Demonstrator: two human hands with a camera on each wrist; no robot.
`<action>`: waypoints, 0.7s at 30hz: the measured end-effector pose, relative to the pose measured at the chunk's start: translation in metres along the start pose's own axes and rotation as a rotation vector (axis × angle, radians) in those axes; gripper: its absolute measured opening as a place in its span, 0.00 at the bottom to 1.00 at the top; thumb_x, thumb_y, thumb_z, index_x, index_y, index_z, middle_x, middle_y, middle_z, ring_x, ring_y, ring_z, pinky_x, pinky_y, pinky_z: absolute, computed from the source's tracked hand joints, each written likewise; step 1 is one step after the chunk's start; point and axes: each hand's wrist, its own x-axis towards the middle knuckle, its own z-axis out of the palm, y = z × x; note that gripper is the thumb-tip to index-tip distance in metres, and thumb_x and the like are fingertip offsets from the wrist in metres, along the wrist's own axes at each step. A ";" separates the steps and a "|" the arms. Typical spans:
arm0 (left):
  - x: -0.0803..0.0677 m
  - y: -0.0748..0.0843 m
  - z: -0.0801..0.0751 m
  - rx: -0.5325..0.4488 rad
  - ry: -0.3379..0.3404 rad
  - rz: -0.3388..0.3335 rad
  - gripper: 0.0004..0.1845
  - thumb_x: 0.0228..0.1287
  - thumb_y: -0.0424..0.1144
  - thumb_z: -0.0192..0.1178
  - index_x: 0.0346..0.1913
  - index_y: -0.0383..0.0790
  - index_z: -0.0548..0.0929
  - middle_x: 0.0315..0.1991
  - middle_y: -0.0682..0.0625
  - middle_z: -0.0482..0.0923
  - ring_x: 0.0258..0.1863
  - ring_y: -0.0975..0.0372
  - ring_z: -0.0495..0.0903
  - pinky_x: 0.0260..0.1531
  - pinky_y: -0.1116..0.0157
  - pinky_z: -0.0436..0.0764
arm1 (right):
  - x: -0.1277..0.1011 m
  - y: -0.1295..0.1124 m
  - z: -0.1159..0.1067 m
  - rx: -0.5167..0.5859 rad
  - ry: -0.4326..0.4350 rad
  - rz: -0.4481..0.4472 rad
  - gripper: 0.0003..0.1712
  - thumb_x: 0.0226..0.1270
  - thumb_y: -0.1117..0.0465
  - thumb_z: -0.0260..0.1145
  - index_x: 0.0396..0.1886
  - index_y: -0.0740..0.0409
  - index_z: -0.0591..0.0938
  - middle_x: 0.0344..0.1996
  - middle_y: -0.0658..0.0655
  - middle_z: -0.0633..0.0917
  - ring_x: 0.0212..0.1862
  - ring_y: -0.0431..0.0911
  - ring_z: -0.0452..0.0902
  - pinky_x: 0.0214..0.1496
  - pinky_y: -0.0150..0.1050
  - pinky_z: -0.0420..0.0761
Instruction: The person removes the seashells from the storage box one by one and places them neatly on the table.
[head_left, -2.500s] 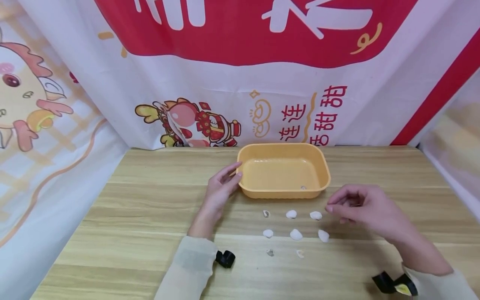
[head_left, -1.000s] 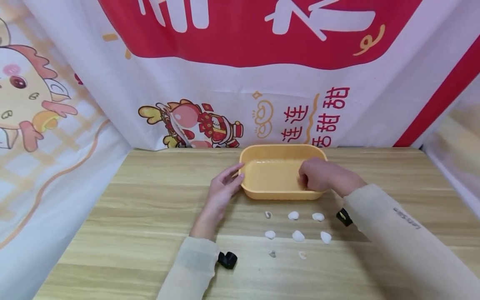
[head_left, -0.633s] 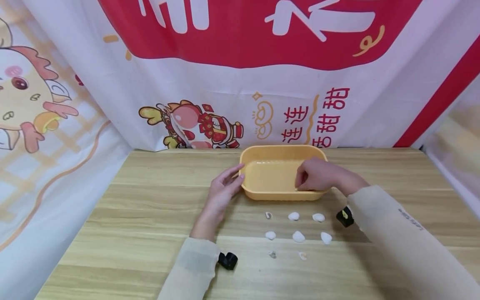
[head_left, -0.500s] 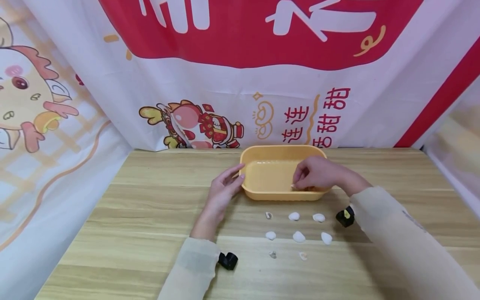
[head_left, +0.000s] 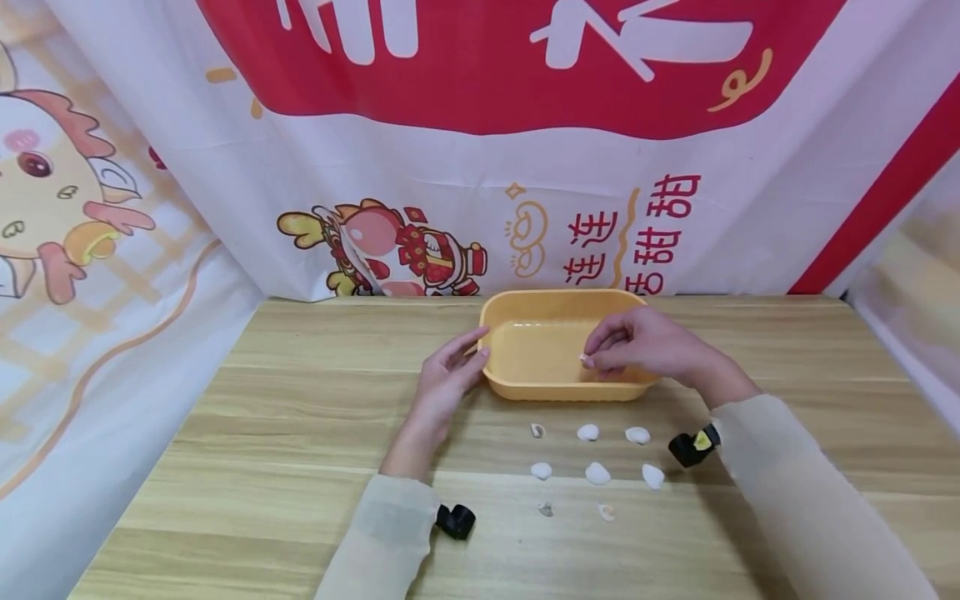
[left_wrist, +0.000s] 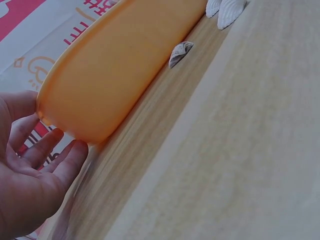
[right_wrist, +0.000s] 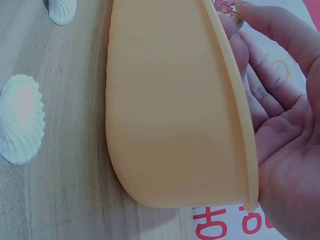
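Observation:
A yellow-orange plastic tray stands at the back middle of the wooden table. My left hand rests with straight fingers against the tray's left end; the left wrist view shows the fingers touching the tray's outer wall. My right hand hovers over the tray's right half and pinches a small pale shell between thumb and forefinger. The right wrist view shows that hand's palm beside the tray's rim. Several white shells lie in rows on the table in front of the tray.
The shells nearest the tray lie just before its front wall; two show in the right wrist view, one in the left. A printed cloth backdrop hangs behind the table and along both sides.
My right hand went from the table's right side into the tray, closed its fingertips on the small shell there and has now lifted it slightly. The left hand has stayed put.

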 end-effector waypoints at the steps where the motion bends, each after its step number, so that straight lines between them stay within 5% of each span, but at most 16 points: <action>1: 0.000 0.000 0.000 0.001 0.000 0.000 0.21 0.76 0.41 0.69 0.67 0.57 0.85 0.79 0.53 0.72 0.76 0.56 0.74 0.71 0.61 0.82 | -0.001 0.000 0.000 0.012 0.006 0.005 0.19 0.68 0.54 0.80 0.49 0.62 0.87 0.41 0.59 0.92 0.41 0.49 0.90 0.47 0.39 0.93; 13: -0.001 0.001 0.001 0.008 0.003 -0.005 0.20 0.76 0.42 0.69 0.67 0.58 0.85 0.78 0.53 0.72 0.76 0.57 0.75 0.72 0.62 0.82 | -0.012 -0.005 0.008 0.079 0.085 -0.045 0.16 0.67 0.57 0.80 0.47 0.63 0.88 0.40 0.61 0.92 0.40 0.50 0.89 0.45 0.40 0.93; 21: -0.001 0.000 0.001 0.006 0.005 0.006 0.20 0.76 0.41 0.68 0.67 0.57 0.85 0.78 0.53 0.73 0.76 0.57 0.75 0.72 0.62 0.82 | -0.017 -0.012 0.012 -0.011 0.193 -0.068 0.14 0.66 0.56 0.81 0.46 0.57 0.89 0.38 0.56 0.91 0.39 0.46 0.86 0.39 0.36 0.89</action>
